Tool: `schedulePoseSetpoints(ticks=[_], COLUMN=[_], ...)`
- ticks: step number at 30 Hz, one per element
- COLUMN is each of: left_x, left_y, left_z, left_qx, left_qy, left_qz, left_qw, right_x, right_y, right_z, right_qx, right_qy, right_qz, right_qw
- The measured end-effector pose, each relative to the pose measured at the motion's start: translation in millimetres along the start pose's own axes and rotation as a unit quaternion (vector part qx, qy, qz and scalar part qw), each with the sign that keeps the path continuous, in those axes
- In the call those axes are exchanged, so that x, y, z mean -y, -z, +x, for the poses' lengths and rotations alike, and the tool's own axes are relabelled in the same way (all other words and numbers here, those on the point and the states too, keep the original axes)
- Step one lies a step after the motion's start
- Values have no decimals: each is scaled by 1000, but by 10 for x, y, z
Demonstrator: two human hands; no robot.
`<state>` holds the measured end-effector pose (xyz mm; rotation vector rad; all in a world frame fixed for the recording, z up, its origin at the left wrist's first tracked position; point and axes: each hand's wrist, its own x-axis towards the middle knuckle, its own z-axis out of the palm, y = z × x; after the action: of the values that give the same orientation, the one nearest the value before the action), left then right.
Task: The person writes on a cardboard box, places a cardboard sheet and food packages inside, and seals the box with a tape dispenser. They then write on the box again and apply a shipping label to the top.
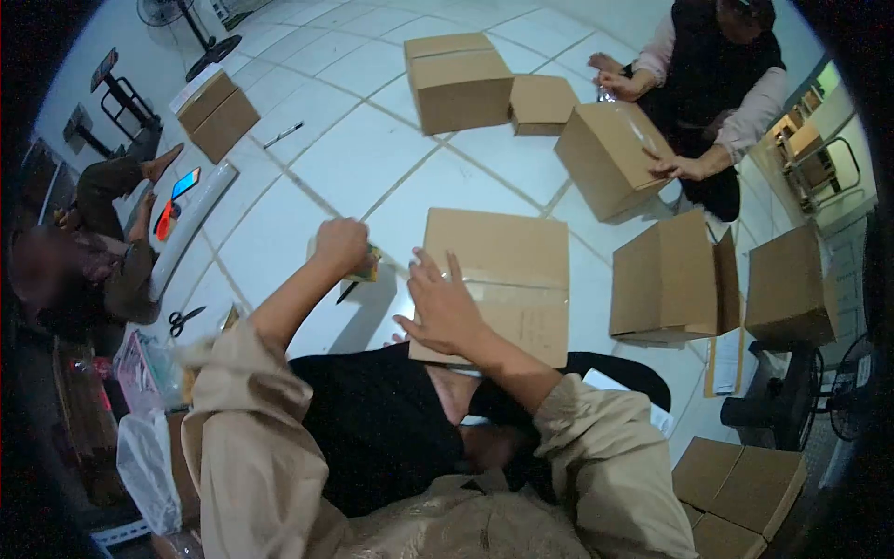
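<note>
A closed cardboard box (pixel 503 244) lies before my lap, with a strip of clear tape across its top and faint writing on the lower part. My right hand (pixel 440 306) rests on its left side, fingers spread. Left of the box, my left hand (pixel 341 246) is closed around what looks like a tape roll (pixel 373 265); only a yellow-green printed part shows beside the fingers. Below that hand, a dark pen-like thing (pixel 347 292) is on the tiles.
Across from me, a person handles another cardboard box (pixel 615 158). More boxes (pixel 663 278) stand at the right and ahead. On the left, another person sits near a phone (pixel 185 184), an orange tool (pixel 165 221) and black scissors (pixel 186 320). A fan (pixel 212 58) stands behind.
</note>
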<state>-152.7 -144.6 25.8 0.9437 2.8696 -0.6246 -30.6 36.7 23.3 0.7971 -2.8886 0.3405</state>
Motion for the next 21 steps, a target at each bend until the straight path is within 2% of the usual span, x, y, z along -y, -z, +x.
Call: schedulePoseSetpoints(ticks=[2,3,4,5,6,7,8,10,11,12,13,14,15,16,17,18,19,20,21], left_x=[-52,-83,-95,-104,-106,-94,-73,-21,0,18,32,31,13,-26,-79,-155,-249,-331,-399], left_y=[181,261,352,394,383,362,347,361,390,440,511,582,647,706,763,863,994,1082,1124], left_z=[-180,-264,-339,-391,-462,-568,-681,-905,-1007,-1117,-1241,-1350,-1454,-1576,-1707,-1826,-1918,-1976,-2011], left_qx=[-55,-51,-34,-20,-24,-24,-25,-28,-29,-34,-49,-66,-69,-82,-91,-87,-93,-99,-99], left_qy=[128,113,168,226,224,232,241,245,249,243,243,244,241,212,184,185,131,75,73], left_qz=[-128,-130,-149,-167,-168,-164,-157,-167,-182,-176,-218,-262,-264,-327,-389,-393,-437,-476,-475], left_qw=[982,984,974,959,960,958,957,955,951,953,944,931,931,917,898,897,885,870,871], right_x=[64,96,158,225,271,293,324,375,354,319,299,321,358,398,449,514,579,646,671], right_y=[89,42,11,29,46,63,68,88,34,-45,-131,-120,-90,-63,18,152,287,401,344], right_z=[92,144,208,302,386,442,463,497,470,392,287,153,-16,-194,-371,-537,-673,-780,-880], right_qx=[103,87,89,169,246,308,304,375,369,297,215,212,133,48,54,43,27,33,23], right_qy=[-18,-8,-18,-10,-1,18,17,66,60,58,54,48,-57,-157,-160,-165,-164,-136,-114], right_qz=[46,-15,-16,-96,-174,-172,-172,-205,-204,-54,97,94,311,508,506,668,803,868,883], right_qw=[993,996,996,981,954,936,937,901,905,952,970,971,939,846,846,724,572,477,455])
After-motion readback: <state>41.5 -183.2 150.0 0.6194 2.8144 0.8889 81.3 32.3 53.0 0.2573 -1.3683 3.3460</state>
